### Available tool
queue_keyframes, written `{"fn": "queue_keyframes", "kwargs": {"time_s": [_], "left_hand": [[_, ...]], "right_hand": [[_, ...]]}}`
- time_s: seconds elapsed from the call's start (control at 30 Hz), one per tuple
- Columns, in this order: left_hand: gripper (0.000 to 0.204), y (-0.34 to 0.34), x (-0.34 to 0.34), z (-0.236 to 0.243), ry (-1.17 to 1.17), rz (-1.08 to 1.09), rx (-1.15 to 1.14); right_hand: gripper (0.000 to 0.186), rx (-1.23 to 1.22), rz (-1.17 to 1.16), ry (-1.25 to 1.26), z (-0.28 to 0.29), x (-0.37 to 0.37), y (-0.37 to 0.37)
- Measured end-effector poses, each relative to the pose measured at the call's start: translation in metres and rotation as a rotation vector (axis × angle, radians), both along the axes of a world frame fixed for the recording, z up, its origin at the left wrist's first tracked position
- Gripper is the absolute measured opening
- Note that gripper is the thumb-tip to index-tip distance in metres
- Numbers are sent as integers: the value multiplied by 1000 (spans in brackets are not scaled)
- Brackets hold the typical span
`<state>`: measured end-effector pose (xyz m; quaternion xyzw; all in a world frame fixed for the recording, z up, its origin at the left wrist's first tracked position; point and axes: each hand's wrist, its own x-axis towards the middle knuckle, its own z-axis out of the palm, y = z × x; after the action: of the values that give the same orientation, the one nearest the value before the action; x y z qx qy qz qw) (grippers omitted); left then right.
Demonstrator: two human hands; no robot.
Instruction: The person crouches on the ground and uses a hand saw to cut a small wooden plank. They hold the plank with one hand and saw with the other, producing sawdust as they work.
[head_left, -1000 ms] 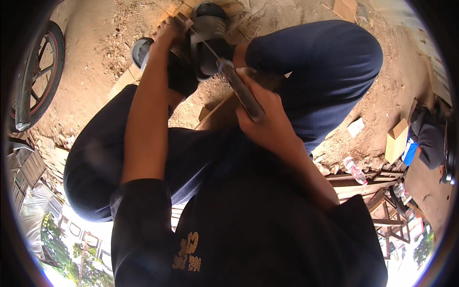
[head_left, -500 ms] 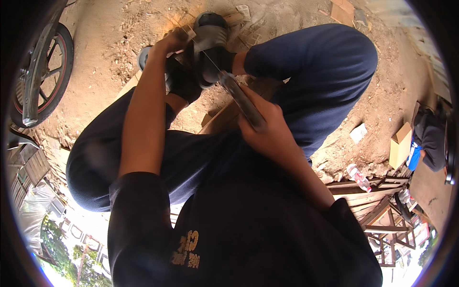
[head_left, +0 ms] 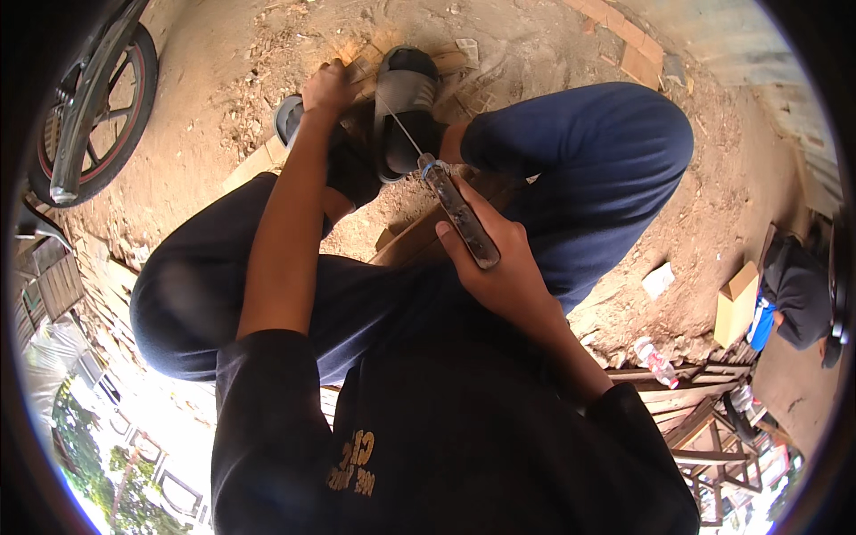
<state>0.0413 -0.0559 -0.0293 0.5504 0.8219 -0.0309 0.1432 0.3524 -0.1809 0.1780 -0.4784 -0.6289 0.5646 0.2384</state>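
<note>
My right hand [head_left: 510, 267] is wrapped round the worn dark handle [head_left: 461, 214] of a hand tool with a thin metal shaft [head_left: 401, 127]. The shaft points away and left, over the grey and black sandal [head_left: 410, 94] on my right foot. Beyond my feet, my left hand [head_left: 328, 87] has its fingers bent and closed beside a strip of light wood [head_left: 367, 69]. What those fingers grip is hidden. My other foot, in a dark sandal [head_left: 287, 118], is partly behind my left forearm.
A wooden piece [head_left: 415, 234] lies between my legs. At the left stands a motorcycle wheel [head_left: 134, 98]. On the right are a scrap of paper [head_left: 658, 280], a plastic bottle [head_left: 656, 363], a cardboard box [head_left: 736, 305] and another person [head_left: 796, 290]. A wooden frame [head_left: 713, 450] stands lower right.
My right hand and the tool have drawn back toward me, showing less of the shaft past the sandal. The left hand stays by the wood. The whole view has shifted slightly.
</note>
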Motion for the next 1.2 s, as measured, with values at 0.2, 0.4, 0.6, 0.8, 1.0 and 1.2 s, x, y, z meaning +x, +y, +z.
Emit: {"fn": "queue_keyframes", "kwargs": {"time_s": [0.2, 0.4, 0.6, 0.8, 1.0, 1.2], "left_hand": [[48, 2, 0, -8, 66, 4, 68], [58, -6, -3, -9, 39, -210, 157], [61, 3, -6, 0, -29, -184, 54], [65, 7, -9, 24, -71, -149, -85], [67, 11, -11, 10, -128, -161, -78], [67, 12, -14, 16, -105, -144, -82]], "right_hand": [[48, 36, -28, 16, 3, -14, 6], [45, 63, -26, -94, 9, 16, -19], [46, 63, 9, -113, -1, -12, 1], [46, 99, 12, -136, 14, 23, -30], [45, 33, 15, -119, 0, -6, -6], [45, 193, 21, -109, 12, 12, -18]]}}
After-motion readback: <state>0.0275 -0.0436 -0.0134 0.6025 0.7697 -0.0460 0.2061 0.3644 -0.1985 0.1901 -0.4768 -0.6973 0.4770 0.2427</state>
